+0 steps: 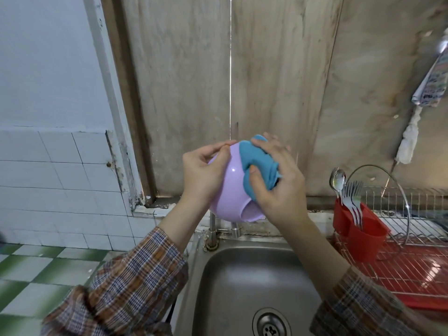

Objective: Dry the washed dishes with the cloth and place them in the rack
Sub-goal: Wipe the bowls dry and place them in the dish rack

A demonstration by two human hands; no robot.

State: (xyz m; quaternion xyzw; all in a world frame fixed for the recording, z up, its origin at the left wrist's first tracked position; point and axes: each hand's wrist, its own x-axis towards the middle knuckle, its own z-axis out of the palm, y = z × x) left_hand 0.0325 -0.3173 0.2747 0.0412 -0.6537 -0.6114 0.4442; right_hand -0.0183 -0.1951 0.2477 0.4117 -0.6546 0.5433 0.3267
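Note:
A lilac plastic bowl (230, 187) is held up above the sink, its outside and foot ring turned toward me. My left hand (202, 172) grips its left rim. My right hand (278, 183) presses a blue cloth (257, 163) against the bowl's upper right side. The wire dish rack (412, 241) stands to the right of the sink on a red tray.
A steel sink (244, 287) with a drain lies below my hands, its tap (213, 229) behind the bowl. A red cutlery holder (358, 229) with spoons and forks hangs on the rack's left end. A wooden panel stands behind; white tiles cover the left wall.

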